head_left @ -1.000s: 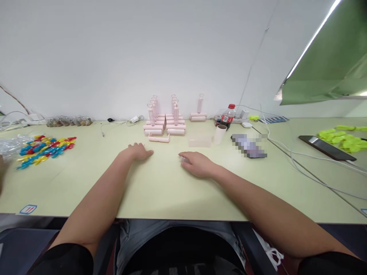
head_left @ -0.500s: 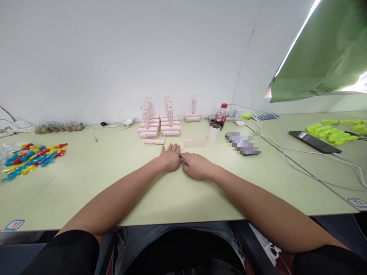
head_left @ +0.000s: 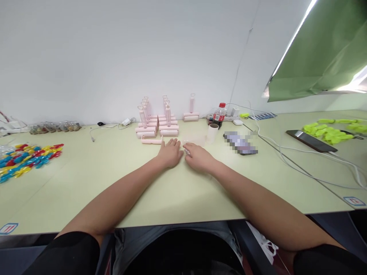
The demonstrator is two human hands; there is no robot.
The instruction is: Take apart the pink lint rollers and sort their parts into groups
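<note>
My left hand [head_left: 170,153] lies palm down on the table, fingers stretched out and holding nothing that shows. Just beyond its fingers is a pink roller handle part [head_left: 151,141] lying on its side. A small gap to the right separates it from my right hand [head_left: 198,157], whose curled fingers hold a small clear, shiny piece of plastic [head_left: 187,152]. Most of that piece is hidden by the fingers. Behind the right hand lies a translucent pink cover [head_left: 198,139]. A white paper-like roll [head_left: 212,133] stands upright to its right.
Several pink lint rollers [head_left: 171,131] stand in rows near the wall, with another lint roller [head_left: 191,116] apart. To the right are a cola bottle [head_left: 219,116], a blurred phone-like object [head_left: 240,143], cables and a dark phone [head_left: 311,140]. Colourful plastic pieces [head_left: 28,158] lie left.
My hands have moved apart, opening a gap between them. The clear piece stays with my right hand. The view has shifted slightly.
</note>
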